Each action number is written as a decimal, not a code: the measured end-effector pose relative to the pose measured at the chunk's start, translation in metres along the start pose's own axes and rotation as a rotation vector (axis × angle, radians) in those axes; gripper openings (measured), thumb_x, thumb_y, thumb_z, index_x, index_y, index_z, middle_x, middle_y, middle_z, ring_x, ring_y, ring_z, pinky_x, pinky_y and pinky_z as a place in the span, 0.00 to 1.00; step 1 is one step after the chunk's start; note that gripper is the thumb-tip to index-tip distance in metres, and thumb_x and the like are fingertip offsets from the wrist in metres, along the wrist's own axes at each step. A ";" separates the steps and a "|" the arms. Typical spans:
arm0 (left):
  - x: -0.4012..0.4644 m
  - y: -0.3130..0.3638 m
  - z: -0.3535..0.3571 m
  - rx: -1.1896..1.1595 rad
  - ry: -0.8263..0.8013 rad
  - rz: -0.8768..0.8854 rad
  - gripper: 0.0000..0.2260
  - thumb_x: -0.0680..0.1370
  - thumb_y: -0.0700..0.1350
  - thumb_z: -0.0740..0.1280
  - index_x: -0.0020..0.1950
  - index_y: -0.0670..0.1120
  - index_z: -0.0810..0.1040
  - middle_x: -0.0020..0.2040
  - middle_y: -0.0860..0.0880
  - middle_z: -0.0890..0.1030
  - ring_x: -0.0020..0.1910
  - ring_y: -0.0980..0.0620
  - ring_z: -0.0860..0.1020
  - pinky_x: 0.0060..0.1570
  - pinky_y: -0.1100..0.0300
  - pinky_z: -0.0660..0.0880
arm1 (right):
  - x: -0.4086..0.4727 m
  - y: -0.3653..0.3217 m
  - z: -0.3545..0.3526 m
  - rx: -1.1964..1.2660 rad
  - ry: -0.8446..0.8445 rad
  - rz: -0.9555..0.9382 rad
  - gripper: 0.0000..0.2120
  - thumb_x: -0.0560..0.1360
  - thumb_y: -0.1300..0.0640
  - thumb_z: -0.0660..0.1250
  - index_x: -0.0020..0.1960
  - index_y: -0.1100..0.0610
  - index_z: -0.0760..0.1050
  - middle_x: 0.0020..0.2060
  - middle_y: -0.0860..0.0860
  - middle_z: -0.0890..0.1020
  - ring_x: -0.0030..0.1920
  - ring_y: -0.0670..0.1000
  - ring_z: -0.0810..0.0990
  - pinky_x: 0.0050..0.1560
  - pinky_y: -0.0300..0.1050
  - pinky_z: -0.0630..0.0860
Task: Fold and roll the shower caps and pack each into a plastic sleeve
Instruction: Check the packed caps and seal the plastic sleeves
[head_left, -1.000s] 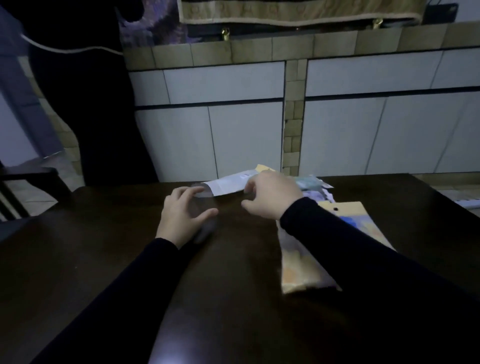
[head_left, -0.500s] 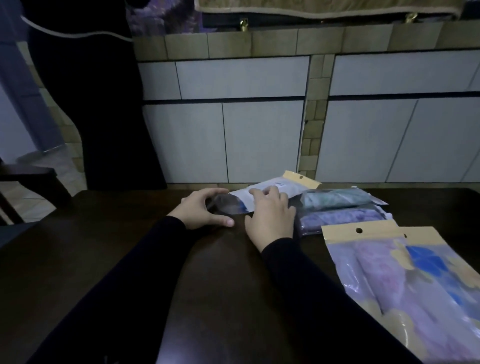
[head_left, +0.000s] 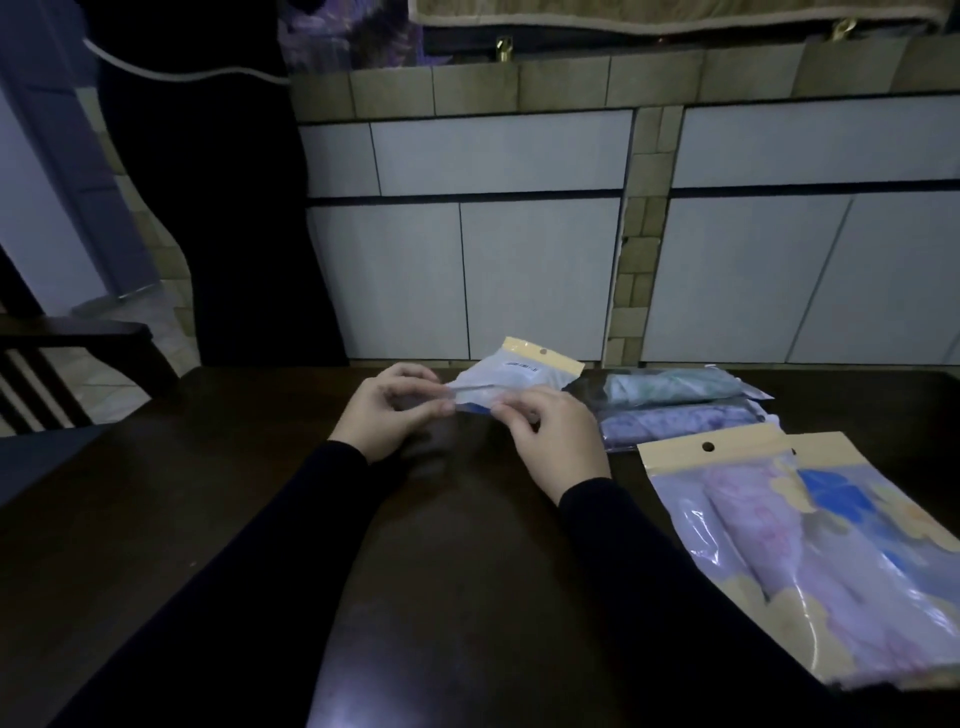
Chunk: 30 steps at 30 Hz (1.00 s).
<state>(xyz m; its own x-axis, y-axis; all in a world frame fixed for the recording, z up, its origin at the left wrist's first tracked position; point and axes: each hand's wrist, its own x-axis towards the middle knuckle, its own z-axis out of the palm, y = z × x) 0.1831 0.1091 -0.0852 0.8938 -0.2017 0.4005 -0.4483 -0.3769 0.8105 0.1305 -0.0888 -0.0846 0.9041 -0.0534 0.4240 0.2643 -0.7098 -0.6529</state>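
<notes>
A white plastic sleeve (head_left: 511, 371) with a yellow header card lies at the far middle of the dark table (head_left: 249, 499). My left hand (head_left: 387, 418) and my right hand (head_left: 550, 441) both pinch its near open end, lifted a little off the table. To the right lie two rolled shower caps in clear sleeves, a green one (head_left: 670, 387) and a purple one (head_left: 675, 423). Nearer on the right lie a packed sleeve with a pink cap (head_left: 748, 525) and, partly under it, one with blue print (head_left: 852, 499).
White cabinet doors (head_left: 519, 275) with a tiled pillar stand behind the table. A dark chair (head_left: 57, 358) sits at the left. A dark cloth (head_left: 208, 182) hangs at the back left.
The view has risen and shifted right. Both hands moved from pressing on the table to pinching the sleeve's near end and lifting it slightly.
</notes>
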 end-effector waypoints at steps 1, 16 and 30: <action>-0.003 0.003 0.000 0.002 0.016 0.012 0.02 0.67 0.50 0.74 0.38 0.56 0.84 0.53 0.56 0.80 0.52 0.60 0.79 0.55 0.63 0.73 | -0.002 0.001 0.000 0.042 -0.010 0.023 0.11 0.78 0.48 0.64 0.55 0.49 0.82 0.50 0.46 0.82 0.53 0.50 0.77 0.60 0.54 0.71; -0.027 0.020 0.006 -0.121 0.121 0.035 0.07 0.68 0.47 0.75 0.44 0.49 0.84 0.44 0.50 0.86 0.47 0.51 0.83 0.50 0.55 0.78 | -0.021 -0.003 -0.011 0.501 0.034 0.087 0.06 0.77 0.53 0.67 0.53 0.51 0.78 0.52 0.46 0.79 0.50 0.39 0.75 0.51 0.34 0.74; -0.036 0.025 0.002 -0.246 0.116 -0.309 0.09 0.74 0.47 0.72 0.39 0.42 0.82 0.31 0.51 0.81 0.31 0.56 0.79 0.30 0.65 0.75 | -0.019 -0.014 0.001 0.315 0.024 0.189 0.17 0.77 0.45 0.65 0.45 0.59 0.81 0.40 0.54 0.82 0.42 0.52 0.78 0.39 0.35 0.71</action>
<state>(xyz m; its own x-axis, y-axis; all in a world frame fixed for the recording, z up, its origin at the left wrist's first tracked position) 0.1394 0.1053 -0.0799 0.9877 -0.0040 0.1565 -0.1548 -0.1733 0.9726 0.1102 -0.0776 -0.0842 0.9399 -0.1818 0.2891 0.1868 -0.4349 -0.8809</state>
